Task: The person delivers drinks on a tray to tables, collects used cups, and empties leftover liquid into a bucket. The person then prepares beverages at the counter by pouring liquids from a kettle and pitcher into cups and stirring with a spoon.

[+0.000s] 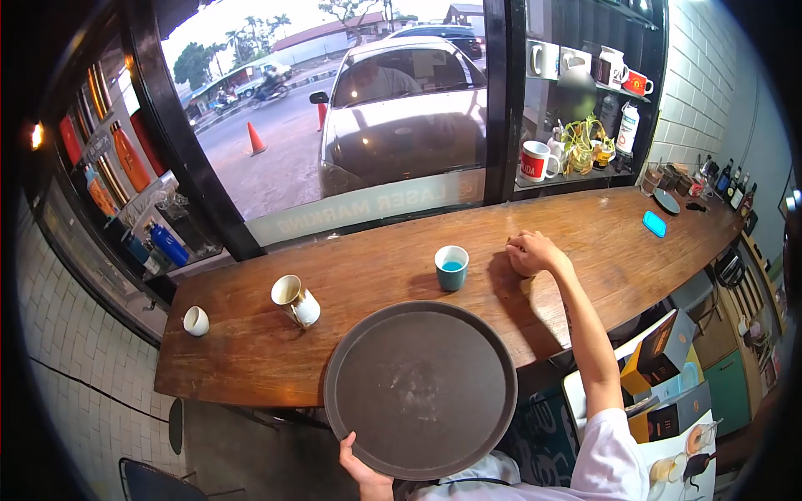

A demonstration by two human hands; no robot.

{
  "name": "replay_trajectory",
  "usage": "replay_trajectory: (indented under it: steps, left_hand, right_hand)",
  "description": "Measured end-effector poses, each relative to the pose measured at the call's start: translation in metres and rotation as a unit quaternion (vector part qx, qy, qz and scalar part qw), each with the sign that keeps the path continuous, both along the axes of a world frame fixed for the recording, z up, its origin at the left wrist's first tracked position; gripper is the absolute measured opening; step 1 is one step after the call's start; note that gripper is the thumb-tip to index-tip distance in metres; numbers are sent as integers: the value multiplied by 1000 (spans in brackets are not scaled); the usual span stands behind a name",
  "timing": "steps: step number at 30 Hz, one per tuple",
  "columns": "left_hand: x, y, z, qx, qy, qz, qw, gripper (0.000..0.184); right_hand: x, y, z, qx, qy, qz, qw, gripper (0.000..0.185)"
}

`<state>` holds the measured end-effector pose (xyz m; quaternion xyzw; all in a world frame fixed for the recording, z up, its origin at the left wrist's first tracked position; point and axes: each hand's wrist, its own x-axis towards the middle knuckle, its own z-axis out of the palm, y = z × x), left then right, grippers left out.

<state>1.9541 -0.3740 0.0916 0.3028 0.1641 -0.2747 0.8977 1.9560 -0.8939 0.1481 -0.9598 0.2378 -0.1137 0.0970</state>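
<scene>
A round dark brown serving tray (pixel 422 376) is held level in front of my body. My left hand (pixel 365 472) grips its lower left rim, thumb on top and fingers hidden beneath. Across the wooden table (pixel 376 250), my right hand (pixel 535 252) reaches out with its fingers curled over a small object, mostly covered, that I cannot make out. To its left stands a teal cup (pixel 452 279), white inside with blue at the bottom. Farther left are a white mug (pixel 306 311) with a gold-toned interior and a small white cup (pixel 196 322).
A blue item (pixel 654 224) lies toward the table's right end, near a dark round dish (pixel 667 201) and several bottles (pixel 738 190). Shelves of mugs (pixel 535 160) and flasks (pixel 169 244) flank the window. Boxes (pixel 660 352) sit low at the right.
</scene>
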Motion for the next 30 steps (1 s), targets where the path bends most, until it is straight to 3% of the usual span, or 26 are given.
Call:
replay_trajectory:
  steps: [8,10,15,18,23,30]
  left_hand:
    - [-2,-3,-3,11,-6,20,1000,53]
    - [-2,-2,-4,5,-10,7,1000,54]
    - [-4,-4,-3,15,-10,10,1000,55]
    - [-4,-7,-5,7,-22,14,1000,57]
    - [-2,-11,-9,-23,-22,12,999,60]
    - [-13,-13,0,-24,-39,-30,998,65]
  right_hand:
    - [-32,-14,19,39,30,-138,989,43]
    - [-47,-17,24,153,33,-194,968,42]
    - [-78,-35,5,247,-22,-205,947,46]
    - [-95,-25,3,372,-50,-221,900,49]
    - [-110,-23,-16,464,-93,-230,851,47]
    - [-126,7,-31,447,-150,-186,862,41]
